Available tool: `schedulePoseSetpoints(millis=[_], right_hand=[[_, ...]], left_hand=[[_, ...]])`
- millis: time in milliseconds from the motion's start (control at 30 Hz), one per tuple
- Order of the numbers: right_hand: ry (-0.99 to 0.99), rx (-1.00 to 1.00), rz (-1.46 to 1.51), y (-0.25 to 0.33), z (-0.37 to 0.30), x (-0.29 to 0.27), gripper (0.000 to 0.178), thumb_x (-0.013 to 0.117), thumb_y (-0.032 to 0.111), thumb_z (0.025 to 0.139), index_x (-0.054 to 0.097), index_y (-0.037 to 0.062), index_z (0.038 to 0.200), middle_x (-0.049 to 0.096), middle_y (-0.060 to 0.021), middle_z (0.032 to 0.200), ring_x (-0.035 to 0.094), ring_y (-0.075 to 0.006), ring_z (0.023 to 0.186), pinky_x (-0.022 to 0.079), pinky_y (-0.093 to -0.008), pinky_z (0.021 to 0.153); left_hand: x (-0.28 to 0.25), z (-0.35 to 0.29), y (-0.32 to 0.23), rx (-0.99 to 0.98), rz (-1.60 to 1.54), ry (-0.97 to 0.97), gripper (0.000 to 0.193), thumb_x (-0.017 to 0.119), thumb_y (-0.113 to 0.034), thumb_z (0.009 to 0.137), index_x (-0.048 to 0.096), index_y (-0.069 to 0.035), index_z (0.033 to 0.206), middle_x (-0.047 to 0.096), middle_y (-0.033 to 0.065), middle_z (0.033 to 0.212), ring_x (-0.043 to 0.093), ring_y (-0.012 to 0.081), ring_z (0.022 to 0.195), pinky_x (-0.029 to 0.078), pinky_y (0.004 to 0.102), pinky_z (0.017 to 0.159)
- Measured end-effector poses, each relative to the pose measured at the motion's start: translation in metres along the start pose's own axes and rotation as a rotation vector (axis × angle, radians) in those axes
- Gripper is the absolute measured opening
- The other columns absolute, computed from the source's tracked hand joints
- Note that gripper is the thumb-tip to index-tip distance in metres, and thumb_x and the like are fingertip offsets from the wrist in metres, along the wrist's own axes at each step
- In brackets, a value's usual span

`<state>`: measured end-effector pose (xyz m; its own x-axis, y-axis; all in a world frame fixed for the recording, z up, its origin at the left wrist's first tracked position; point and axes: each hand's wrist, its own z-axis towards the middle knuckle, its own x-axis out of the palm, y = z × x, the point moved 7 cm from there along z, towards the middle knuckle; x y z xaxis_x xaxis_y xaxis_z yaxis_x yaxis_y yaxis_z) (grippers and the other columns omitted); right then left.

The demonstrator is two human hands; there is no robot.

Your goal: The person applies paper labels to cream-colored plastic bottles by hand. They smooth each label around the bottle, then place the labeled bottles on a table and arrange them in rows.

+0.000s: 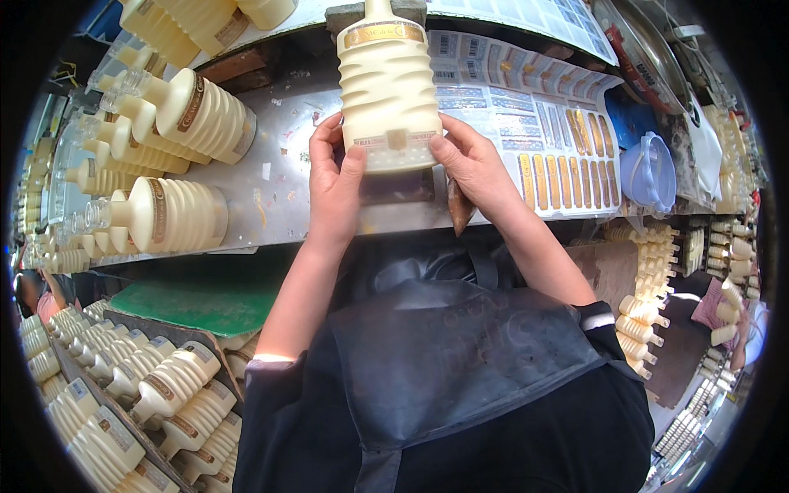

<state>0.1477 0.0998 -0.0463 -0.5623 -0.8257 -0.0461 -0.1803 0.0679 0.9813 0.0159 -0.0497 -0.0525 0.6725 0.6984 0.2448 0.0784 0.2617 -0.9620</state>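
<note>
A cream-coloured bottle (389, 90) with wavy ridges stands in front of me, its neck toward the far side. A gold-brown label band runs around its shoulder. Near its base are printed text and a small tan square. My left hand (335, 164) grips the lower left side, thumb on the front. My right hand (477, 164) holds the lower right side the same way. Below the right palm a brown pointed piece (459, 207) sticks out; whether that hand holds it I cannot tell. Behind the bottle, a grey block (339, 16) is partly hidden.
Sheets of gold labels (567, 177) lie on the metal table (279, 185) to the right, beside a light-blue plastic basket (648, 172). Similar bottles (177, 214) stand on the left of the table. Crates of bottles (177, 382) fill the lower left, near a green board (197, 300).
</note>
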Motion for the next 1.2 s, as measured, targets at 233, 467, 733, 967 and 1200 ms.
schedulePoseSetpoints(millis=[233,467,733,967,1200], right_hand=[[-0.024,-0.038,0.011,-0.012,0.005,-0.001,0.055,0.066,0.035,0.098,0.057,0.0017,0.141,0.068,-0.0114,0.098,0.064,-0.0155,0.087,0.053,-0.0296,0.076],[-0.031,-0.031,0.018,-0.011,0.004,0.001,0.054,0.067,0.034,0.098,0.057,0.0015,0.14,0.068,-0.0119,0.099,0.064,-0.0158,0.088,0.053,-0.0297,0.076],[0.036,0.117,0.046,0.002,-0.006,0.0,0.054,0.061,0.034,0.105,0.051,0.0003,0.147,0.068,-0.0058,0.109,0.056,-0.0035,0.083,0.047,-0.0176,0.07],[0.015,0.042,-0.037,-0.001,0.001,0.002,0.054,0.062,0.031,0.104,0.051,-0.0022,0.146,0.067,-0.0093,0.121,0.06,-0.0094,0.101,0.049,-0.0228,0.087],[-0.053,-0.059,0.027,-0.008,0.003,-0.001,0.049,0.068,0.032,0.098,0.061,0.0029,0.136,0.065,-0.0055,0.087,0.061,-0.0109,0.078,0.051,-0.0263,0.069]], left_hand=[[0.002,0.001,-0.001,-0.01,-0.048,-0.008,0.049,0.06,-0.019,0.103,0.04,-0.002,0.145,0.051,0.0104,0.135,0.048,0.0186,0.123,0.036,0.0355,0.111],[0.002,0.002,-0.002,-0.024,-0.044,-0.019,0.048,0.06,-0.019,0.103,0.041,-0.001,0.143,0.051,0.0105,0.136,0.048,0.0187,0.124,0.036,0.0351,0.112],[0.001,0.001,-0.001,-0.049,-0.11,-0.03,0.047,0.06,-0.02,0.103,0.042,-0.001,0.142,0.051,0.0105,0.136,0.048,0.0182,0.125,0.036,0.0348,0.112],[0.003,0.002,-0.002,-0.046,-0.042,-0.027,0.054,0.066,-0.024,0.1,0.04,-0.001,0.143,0.05,0.0114,0.136,0.048,0.0191,0.125,0.036,0.0357,0.112],[0.004,0.002,-0.002,-0.05,-0.05,-0.039,0.058,0.067,-0.023,0.099,0.038,-0.001,0.144,0.049,0.0125,0.136,0.048,0.0204,0.125,0.036,0.0368,0.112]])
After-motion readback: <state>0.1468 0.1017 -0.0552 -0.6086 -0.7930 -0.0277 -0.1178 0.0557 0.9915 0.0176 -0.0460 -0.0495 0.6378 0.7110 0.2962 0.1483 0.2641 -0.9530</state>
